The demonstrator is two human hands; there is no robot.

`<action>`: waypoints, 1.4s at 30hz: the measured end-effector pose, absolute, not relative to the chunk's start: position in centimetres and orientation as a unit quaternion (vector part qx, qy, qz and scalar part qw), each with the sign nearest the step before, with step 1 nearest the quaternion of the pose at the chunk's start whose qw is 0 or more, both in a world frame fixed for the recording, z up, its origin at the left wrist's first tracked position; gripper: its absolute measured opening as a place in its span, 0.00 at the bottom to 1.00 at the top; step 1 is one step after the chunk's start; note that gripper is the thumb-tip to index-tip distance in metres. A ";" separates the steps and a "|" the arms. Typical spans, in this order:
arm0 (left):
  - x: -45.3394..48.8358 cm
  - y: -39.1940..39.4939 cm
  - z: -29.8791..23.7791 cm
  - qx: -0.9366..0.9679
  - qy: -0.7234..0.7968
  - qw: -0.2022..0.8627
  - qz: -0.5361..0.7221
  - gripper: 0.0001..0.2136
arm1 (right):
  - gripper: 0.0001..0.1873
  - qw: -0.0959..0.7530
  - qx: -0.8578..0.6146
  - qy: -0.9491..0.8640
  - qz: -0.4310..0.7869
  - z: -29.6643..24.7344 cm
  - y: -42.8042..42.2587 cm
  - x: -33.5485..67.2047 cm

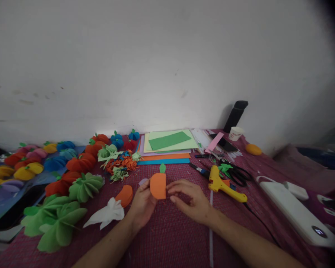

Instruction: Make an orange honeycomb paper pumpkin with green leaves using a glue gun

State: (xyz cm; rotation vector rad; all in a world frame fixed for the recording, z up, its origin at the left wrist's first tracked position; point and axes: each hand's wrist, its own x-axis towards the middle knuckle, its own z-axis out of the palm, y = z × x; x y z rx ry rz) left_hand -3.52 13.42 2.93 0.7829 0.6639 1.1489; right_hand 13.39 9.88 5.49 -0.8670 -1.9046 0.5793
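An orange paper pumpkin shape [158,185] with a small green leaf [162,168] on top stands upright between my two hands. My left hand [142,204] grips its left side, fingers closed on it. My right hand [190,199] pinches its right edge with thumb and fingers. Both hands rest low over the maroon checked cloth [173,234]. A stack of orange paper pieces [125,195] lies just left of my left hand, next to a crumpled white paper [107,216].
Finished paper pumpkins in green [56,219], orange [80,162], yellow and blue crowd the left. Coloured paper sheets [169,146] lie at the back. A yellow glue gun [222,184], black scissors [238,174], a paper cup [235,133] and a white power strip [293,208] lie to the right.
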 end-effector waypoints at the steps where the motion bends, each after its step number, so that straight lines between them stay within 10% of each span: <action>1: -3.6 13.4 3.0 0.349 0.297 0.722 0.519 0.06 | 0.09 0.463 -0.352 -0.779 0.233 5.5 9.9 13.4; 19: -3.7 13.0 3.3 0.325 0.253 0.769 0.489 0.11 | 0.12 0.484 -0.366 -0.764 0.219 4.7 10.4 13.6; 29: -3.4 12.4 3.9 0.349 0.244 0.780 0.458 0.11 | 0.17 0.505 -0.396 -0.521 0.562 3.7 12.4 13.6; 42: -3.4 13.0 2.8 0.519 0.408 0.545 0.516 0.26 | 0.10 0.503 -0.455 -0.575 0.458 3.3 12.6 14.2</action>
